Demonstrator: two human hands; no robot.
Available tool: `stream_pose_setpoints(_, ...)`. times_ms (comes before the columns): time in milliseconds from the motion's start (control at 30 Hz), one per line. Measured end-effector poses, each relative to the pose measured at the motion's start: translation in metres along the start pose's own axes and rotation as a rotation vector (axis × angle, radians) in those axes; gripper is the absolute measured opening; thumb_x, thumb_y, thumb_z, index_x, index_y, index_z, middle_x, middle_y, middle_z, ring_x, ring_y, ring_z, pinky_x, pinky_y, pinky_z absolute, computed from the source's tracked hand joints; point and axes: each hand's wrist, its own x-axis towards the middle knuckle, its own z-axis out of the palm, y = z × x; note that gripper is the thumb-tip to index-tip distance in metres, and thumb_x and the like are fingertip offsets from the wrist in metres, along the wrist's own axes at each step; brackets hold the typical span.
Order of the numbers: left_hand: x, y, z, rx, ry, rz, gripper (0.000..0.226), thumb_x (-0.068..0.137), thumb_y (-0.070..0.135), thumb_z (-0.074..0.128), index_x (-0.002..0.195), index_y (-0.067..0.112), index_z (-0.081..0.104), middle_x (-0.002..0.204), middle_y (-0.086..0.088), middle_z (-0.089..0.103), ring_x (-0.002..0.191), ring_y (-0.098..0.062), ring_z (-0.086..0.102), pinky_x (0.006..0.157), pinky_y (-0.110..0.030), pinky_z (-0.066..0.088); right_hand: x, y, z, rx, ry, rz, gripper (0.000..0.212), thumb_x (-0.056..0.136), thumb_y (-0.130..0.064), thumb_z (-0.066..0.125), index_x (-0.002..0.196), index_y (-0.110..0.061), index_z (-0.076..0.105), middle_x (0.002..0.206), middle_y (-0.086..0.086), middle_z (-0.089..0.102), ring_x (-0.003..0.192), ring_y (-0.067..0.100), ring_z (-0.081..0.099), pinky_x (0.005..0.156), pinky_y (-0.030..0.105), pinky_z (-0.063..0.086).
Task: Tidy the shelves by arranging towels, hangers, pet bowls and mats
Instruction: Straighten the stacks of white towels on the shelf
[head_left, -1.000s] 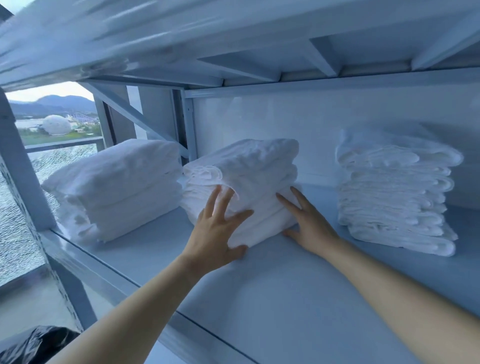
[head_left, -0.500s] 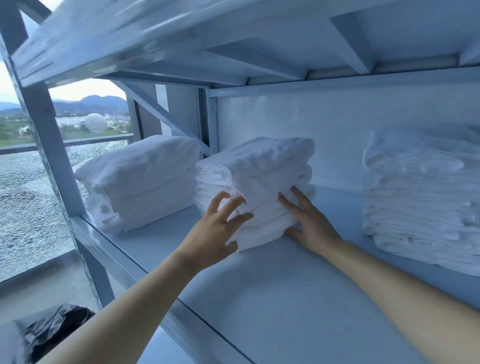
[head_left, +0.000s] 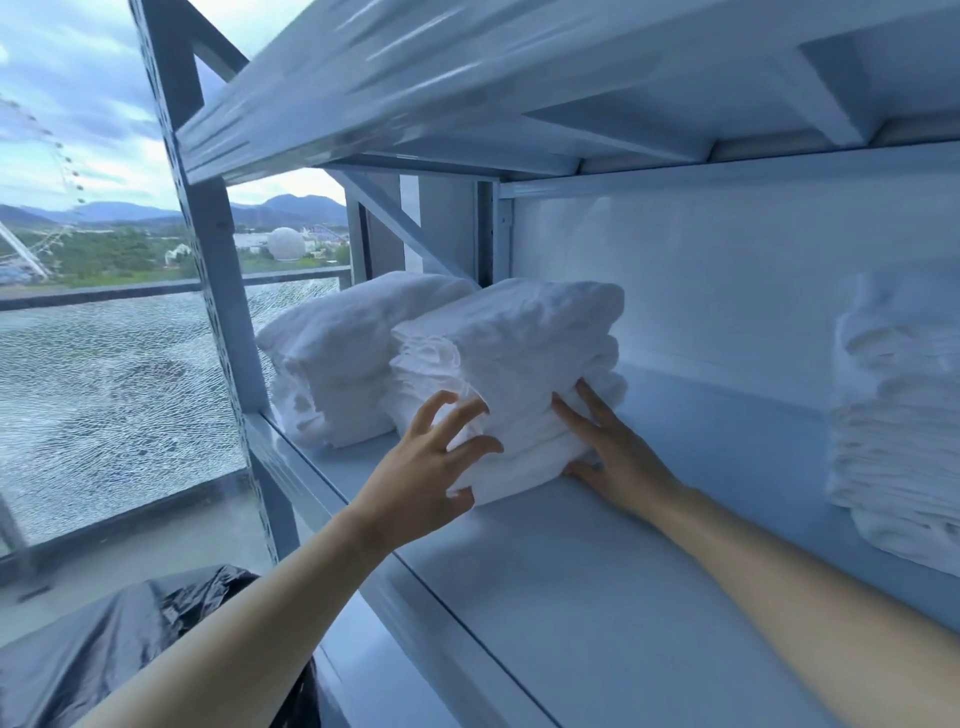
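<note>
Middle towel stack (head_left: 519, 338) sits on the shelf (head_left: 571, 597), just right of the left towel stack (head_left: 337, 353); can't tell if they touch. Left hand (head_left: 415, 467) grip apart: fingers spread and bent, tips on the stack's near-left corner. Right hand (head_left: 618, 457) grip apart: straight fingers flat against the stack's right side, low down. Right towel stack (head_left: 898, 415) well apart. Black plastic bag (head_left: 130, 649) below left.
</note>
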Motion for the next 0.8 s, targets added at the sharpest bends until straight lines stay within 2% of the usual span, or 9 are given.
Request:
stream_pose_setpoints(67, 0.003, 0.001, -0.001, 0.020, -0.038, -0.028, 0.061, 0.057, 0.018, 0.077, 0.115, 0.025, 0.061, 0.131, 0.001, 0.034, 0.121, -0.040, 0.040, 0.086, -0.039, 0.049, -0.001, 0.001, 0.000, 0.001, 0.008, -0.005, 0.085, 0.085, -0.026, 0.066, 0.146, -0.033, 0.007, 0.157, -0.005, -0.010, 0.143, 0.019, 0.013, 0.102, 0.023, 0.031)
stream_pose_setpoints(233, 0.008, 0.004, 0.000, 0.105, -0.138, -0.073, 0.085, 0.049, 0.024, 0.087, 0.127, 0.022, 0.056, 0.136, -0.015, 0.041, 0.130, -0.049, 0.032, 0.091, -0.050, 0.045, -0.002, 0.003, 0.002, -0.027, 0.032, 0.022, 0.087, 0.083, -0.030, 0.068, 0.145, -0.037, 0.007, 0.158, -0.005, -0.003, 0.140, 0.025, 0.021, 0.109, 0.035, 0.029)
stream_pose_setpoints(333, 0.009, 0.010, 0.000, 0.145, -0.125, -0.081, 0.084, 0.045, 0.024, 0.090, 0.123, 0.020, 0.060, 0.130, -0.009, 0.035, 0.126, -0.049, 0.038, 0.086, -0.048, 0.050, -0.003, 0.004, 0.002, -0.035, 0.049, 0.032, 0.085, 0.082, -0.032, 0.068, 0.144, -0.039, 0.010, 0.158, -0.003, 0.003, 0.138, 0.028, 0.026, 0.108, 0.041, 0.034)
stream_pose_setpoints(467, 0.009, 0.018, -0.003, 0.210, -0.075, -0.042, 0.077, 0.044, 0.022, 0.090, 0.116, 0.015, 0.064, 0.121, -0.012, 0.055, 0.119, -0.048, 0.047, 0.089, -0.047, 0.048, -0.006, 0.004, 0.002, -0.014, 0.066, 0.036, 0.080, 0.084, -0.032, 0.067, 0.144, -0.039, 0.015, 0.157, 0.000, 0.008, 0.137, 0.029, 0.027, 0.109, 0.040, 0.033)
stream_pose_setpoints(567, 0.008, 0.026, -0.005, 0.237, -0.052, -0.013, 0.076, 0.048, 0.022, 0.088, 0.118, 0.012, 0.063, 0.120, -0.011, 0.057, 0.119, -0.046, 0.047, 0.097, -0.046, 0.042, -0.009, 0.004, -0.001, 0.008, 0.062, 0.042, 0.077, 0.085, -0.030, 0.065, 0.144, -0.038, 0.016, 0.157, 0.000, 0.009, 0.138, 0.028, 0.027, 0.109, 0.040, 0.033)
stream_pose_setpoints(667, 0.006, 0.034, -0.008, 0.249, -0.047, -0.004, 0.076, 0.051, 0.024, 0.086, 0.122, 0.012, 0.060, 0.125, -0.008, 0.053, 0.121, -0.044, 0.045, 0.101, -0.042, 0.039, -0.014, 0.002, -0.007, 0.011, 0.065, 0.021, 0.074, 0.086, -0.029, 0.065, 0.145, -0.036, 0.020, 0.157, 0.000, 0.011, 0.137, 0.028, 0.029, 0.107, 0.042, 0.036)
stream_pose_setpoints(800, -0.008, 0.040, -0.016, 0.223, -0.039, -0.007, 0.074, 0.055, 0.024, 0.083, 0.124, 0.013, 0.057, 0.129, -0.003, 0.036, 0.125, -0.042, 0.040, 0.101, -0.039, 0.039, -0.024, -0.005, -0.012, 0.016, 0.091, -0.021, 0.073, 0.084, -0.031, 0.067, 0.143, -0.036, 0.025, 0.155, 0.000, 0.018, 0.136, 0.026, 0.032, 0.106, 0.040, 0.037)
